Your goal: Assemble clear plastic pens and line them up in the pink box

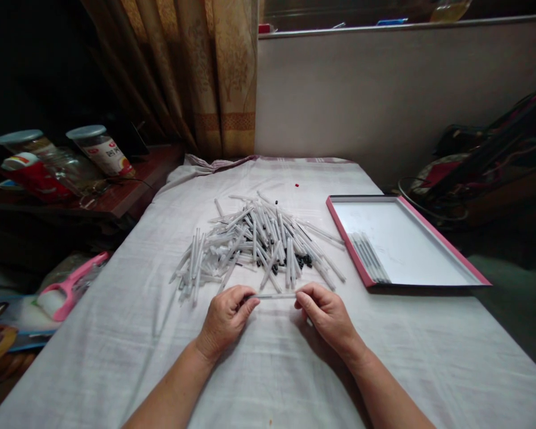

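Observation:
A slim, translucent pen (pixel 274 295) lies level between my two hands, just above the cloth. My left hand (pixel 232 313) pinches its left end between thumb and fingers. At the other end, my right hand (pixel 324 310) grips it with thumb and forefinger, and the fingertips hide that tip. Right beyond my hands spreads a loose heap of whitish pen barrels (pixel 254 232). Small black pieces (pixel 304 261) lie along the heap's near right side, and clear caps (pixel 212 259) are bunched at its left. Several pens (pixel 368 256) rest side by side in a shallow pink-edged box (pixel 438 244).
A white cloth (pixel 268 369) covers the table. One tiny red piece (pixel 297 185) lies behind the heap. Lidded jars (pixel 105 152) stand on a dark side table at left, above pink-handled scissors (pixel 74 286). A curtain (pixel 223 77) and pale wall (pixel 339 89) close off the back.

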`<action>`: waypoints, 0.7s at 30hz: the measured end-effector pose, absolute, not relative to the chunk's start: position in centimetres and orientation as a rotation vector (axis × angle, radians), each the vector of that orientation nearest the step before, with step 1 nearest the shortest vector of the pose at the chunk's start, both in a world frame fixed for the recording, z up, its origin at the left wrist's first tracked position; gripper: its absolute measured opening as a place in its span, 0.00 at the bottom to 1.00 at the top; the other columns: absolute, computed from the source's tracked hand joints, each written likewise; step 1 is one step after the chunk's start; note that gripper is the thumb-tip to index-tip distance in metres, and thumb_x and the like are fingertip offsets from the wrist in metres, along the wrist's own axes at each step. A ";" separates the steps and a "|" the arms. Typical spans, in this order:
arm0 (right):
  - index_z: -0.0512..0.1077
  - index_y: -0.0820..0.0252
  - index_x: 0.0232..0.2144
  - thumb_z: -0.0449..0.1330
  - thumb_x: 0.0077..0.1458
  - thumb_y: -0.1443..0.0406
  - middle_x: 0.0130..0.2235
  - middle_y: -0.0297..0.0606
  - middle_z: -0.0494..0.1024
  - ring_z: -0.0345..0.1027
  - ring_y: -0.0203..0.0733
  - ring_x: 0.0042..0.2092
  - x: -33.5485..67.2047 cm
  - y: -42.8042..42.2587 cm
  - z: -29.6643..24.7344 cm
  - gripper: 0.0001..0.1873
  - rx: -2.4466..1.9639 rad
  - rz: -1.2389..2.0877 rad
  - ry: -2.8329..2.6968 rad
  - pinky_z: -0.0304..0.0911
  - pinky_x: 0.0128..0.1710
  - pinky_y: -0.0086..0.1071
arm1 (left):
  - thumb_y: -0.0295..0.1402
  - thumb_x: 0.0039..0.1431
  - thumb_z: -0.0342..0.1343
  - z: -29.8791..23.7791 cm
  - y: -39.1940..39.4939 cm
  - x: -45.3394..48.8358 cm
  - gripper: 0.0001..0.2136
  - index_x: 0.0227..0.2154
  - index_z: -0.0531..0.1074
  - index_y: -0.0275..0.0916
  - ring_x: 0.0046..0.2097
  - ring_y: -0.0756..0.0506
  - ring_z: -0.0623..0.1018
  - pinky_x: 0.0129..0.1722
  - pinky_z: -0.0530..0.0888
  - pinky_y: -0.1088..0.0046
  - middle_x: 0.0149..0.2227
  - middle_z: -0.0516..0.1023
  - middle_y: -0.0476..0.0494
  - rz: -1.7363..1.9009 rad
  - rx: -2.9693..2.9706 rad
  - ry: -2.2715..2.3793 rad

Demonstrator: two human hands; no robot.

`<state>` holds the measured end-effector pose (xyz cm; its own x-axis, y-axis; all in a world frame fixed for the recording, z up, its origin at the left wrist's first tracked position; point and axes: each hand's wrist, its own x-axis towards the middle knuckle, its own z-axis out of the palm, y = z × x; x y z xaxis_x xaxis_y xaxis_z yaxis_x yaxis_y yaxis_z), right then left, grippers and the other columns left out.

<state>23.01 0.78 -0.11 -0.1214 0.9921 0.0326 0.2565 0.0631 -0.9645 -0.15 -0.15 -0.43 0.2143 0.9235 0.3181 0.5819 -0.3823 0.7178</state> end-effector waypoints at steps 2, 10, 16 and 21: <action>0.71 0.59 0.22 0.58 0.56 0.52 0.22 0.36 0.74 0.64 0.36 0.23 23.1 0.8 -0.1 0.19 -1.320 1.164 -1.489 0.61 0.23 0.28 | 0.37 0.64 0.53 -0.4 -0.2 -0.2 0.09 0.34 0.75 0.38 0.32 0.48 0.78 0.34 0.73 0.73 0.31 0.79 0.45 1.030 2.038 1.389; 0.76 0.59 0.39 0.57 0.59 0.59 0.34 0.40 0.80 0.74 0.40 0.33 22.9 0.5 -0.3 0.12 -1.218 1.011 -1.699 0.68 0.34 0.31 | 0.35 0.63 0.56 0.0 -0.4 0.2 0.06 0.35 0.74 0.38 0.31 0.49 0.76 0.32 0.71 0.75 0.30 0.78 0.47 0.959 2.164 1.336; 0.78 0.57 0.38 0.57 0.60 0.63 0.32 0.39 0.79 0.74 0.40 0.33 22.5 -0.1 -0.5 0.10 -1.173 0.730 -2.107 0.67 0.34 0.31 | 0.36 0.63 0.56 -0.1 -0.4 0.1 0.07 0.39 0.73 0.38 0.30 0.50 0.76 0.33 0.72 0.75 0.29 0.78 0.47 1.039 2.297 1.268; 0.75 0.58 0.37 0.54 0.61 0.63 0.37 0.41 0.82 0.76 0.43 0.39 23.4 0.5 -1.2 0.10 -1.286 0.609 -1.914 0.70 0.39 0.33 | 0.34 0.64 0.54 0.4 1.2 -3.2 0.07 0.38 0.75 0.39 0.34 0.48 0.78 0.37 0.73 0.73 0.33 0.80 0.46 1.259 2.299 1.603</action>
